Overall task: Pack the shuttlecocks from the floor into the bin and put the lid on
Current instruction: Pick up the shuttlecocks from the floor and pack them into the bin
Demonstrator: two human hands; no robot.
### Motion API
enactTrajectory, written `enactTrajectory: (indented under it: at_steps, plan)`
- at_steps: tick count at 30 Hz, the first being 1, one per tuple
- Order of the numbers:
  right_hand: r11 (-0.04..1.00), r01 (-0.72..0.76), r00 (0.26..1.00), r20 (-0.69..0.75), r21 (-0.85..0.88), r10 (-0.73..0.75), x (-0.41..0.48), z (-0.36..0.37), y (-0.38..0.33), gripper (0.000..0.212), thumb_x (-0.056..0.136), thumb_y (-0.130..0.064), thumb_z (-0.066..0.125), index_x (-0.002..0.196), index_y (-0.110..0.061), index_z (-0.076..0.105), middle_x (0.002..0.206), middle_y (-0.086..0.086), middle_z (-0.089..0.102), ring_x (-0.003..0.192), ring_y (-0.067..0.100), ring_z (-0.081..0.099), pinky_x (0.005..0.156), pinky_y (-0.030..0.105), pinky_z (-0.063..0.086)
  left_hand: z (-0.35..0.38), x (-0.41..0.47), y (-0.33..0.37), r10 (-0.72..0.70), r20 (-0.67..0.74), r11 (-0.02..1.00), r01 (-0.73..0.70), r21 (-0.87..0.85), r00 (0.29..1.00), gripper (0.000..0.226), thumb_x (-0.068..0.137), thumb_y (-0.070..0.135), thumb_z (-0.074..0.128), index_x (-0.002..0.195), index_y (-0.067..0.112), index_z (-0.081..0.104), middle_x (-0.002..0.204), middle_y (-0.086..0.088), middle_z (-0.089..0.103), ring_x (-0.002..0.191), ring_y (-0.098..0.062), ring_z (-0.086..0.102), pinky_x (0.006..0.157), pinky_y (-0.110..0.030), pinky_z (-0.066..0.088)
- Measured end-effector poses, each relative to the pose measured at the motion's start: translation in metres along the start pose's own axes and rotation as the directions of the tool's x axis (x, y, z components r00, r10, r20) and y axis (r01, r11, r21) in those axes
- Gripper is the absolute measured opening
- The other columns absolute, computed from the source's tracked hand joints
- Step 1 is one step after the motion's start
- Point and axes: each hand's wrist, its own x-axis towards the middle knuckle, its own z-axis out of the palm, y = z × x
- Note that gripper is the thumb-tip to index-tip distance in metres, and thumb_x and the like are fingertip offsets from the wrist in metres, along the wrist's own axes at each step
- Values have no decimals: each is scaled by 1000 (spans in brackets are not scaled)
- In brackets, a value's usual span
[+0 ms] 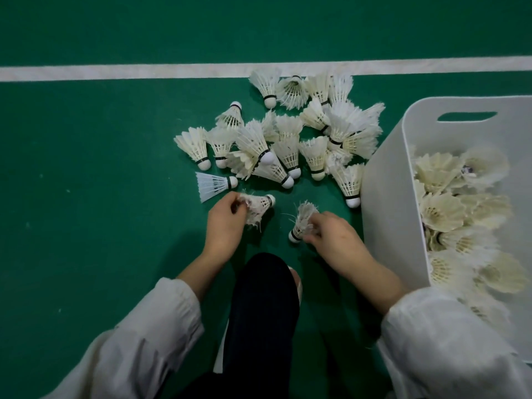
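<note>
A pile of several white feather shuttlecocks (290, 133) lies on the green floor in front of me. My left hand (226, 226) grips the frayed skirt of a worn shuttlecock (259, 205), cork pointing right. My right hand (334, 234) pinches another ragged shuttlecock (300, 223), cork pointing down-left. The white bin (385, 197) stands at the right with several shuttlecocks (457, 214) inside. No lid is in view.
A white plastic shuttlecock (213, 185) lies apart at the pile's left edge. A white court line (115, 72) runs across the floor behind the pile. My dark-trousered knee (263, 306) sits between my arms. Bare green floor spreads to the left.
</note>
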Motion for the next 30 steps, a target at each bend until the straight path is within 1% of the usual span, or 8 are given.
enactTrajectory:
  at_steps: [4,9,14,17,20,22,25,30]
  plan:
    - [998,15,998,-63,55,-12,2,2,0,15,89,-10,52,102,-8,59,103,13,62,93,31,58,78,35,47,-12,-30,-18,-30,97,999,28,26,995,16,90,7,51,101,5,63,101,-5,55,89,-19,55,75,-26,44]
    - [996,26,993,-115,83,-17,5,-2,-6,16,90,-12,52,102,-6,61,103,15,63,94,32,59,81,38,48,-48,-41,-40,-10,-105,1000,13,24,994,10,86,1,56,81,8,62,127,-8,35,107,-22,50,97,-30,40]
    - [996,52,989,-143,77,-40,4,-2,-4,14,89,-12,53,97,-6,62,100,14,64,92,32,59,80,38,48,-47,-12,-36,-69,-112,997,67,-27,991,7,85,0,56,83,-1,63,142,-1,30,79,15,54,77,1,34]
    - [995,72,985,-160,69,-61,3,-4,-3,15,89,-11,53,98,-7,64,102,12,64,94,30,59,81,37,47,-34,-1,-35,-66,-86,998,65,-11,994,14,86,2,56,84,-7,66,146,0,30,88,14,49,82,-3,31]
    - [995,79,984,-164,68,-67,4,-4,-3,16,89,-11,52,99,-7,64,103,12,63,93,30,59,80,37,47,-24,2,-33,-68,-111,995,59,-83,991,15,85,1,57,95,-1,68,136,-8,45,94,-4,53,91,-17,37]
    - [994,81,984,-166,69,-68,4,-3,-4,15,89,-11,53,98,-7,64,102,13,63,93,31,59,80,38,48,-19,1,-37,-77,-140,991,60,-123,987,10,84,3,56,82,0,65,108,-13,58,85,-13,52,82,-24,41]
    - [990,114,982,-160,82,-99,0,-9,-11,14,88,-10,53,95,-5,64,98,13,64,92,31,59,80,39,48,-19,-7,-37,-96,-171,980,62,-190,981,14,84,10,54,75,0,57,74,-12,53,67,-15,45,66,-33,38]
    - [968,246,958,-166,51,-235,-30,-94,-24,10,89,-13,57,94,-13,66,88,1,66,80,17,61,76,29,46,-35,-31,2,147,-182,974,-175,-146,972,25,85,0,57,97,20,65,101,-3,65,91,0,58,85,-17,45]
